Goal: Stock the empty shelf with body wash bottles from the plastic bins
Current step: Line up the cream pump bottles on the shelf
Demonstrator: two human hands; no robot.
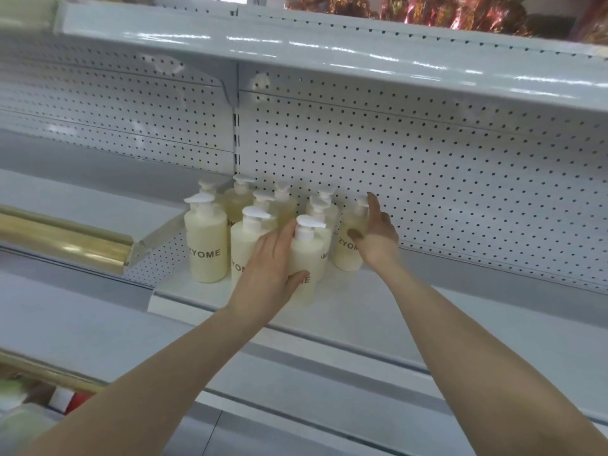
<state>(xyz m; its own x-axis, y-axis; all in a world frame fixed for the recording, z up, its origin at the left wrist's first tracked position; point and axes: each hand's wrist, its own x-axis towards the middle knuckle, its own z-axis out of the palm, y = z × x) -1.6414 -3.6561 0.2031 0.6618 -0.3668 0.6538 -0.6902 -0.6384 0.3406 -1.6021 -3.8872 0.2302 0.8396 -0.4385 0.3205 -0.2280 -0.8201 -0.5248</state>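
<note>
Centrally, left hand (269, 268) wraps the front pump bottle (307, 255); right hand (378, 236) grips the rightmost bottle (350, 245), both standing on the white shelf (378, 301).

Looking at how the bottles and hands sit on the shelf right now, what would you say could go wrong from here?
1. The left hand holds a front bottle near the shelf edge; a slip might drop it.
2. The bottles stand tightly packed, so nudging one could topple neighbours like the left front bottle.
3. The right hand grips the rightmost bottle with nothing beside it on its right, so it could tip that way.
</note>
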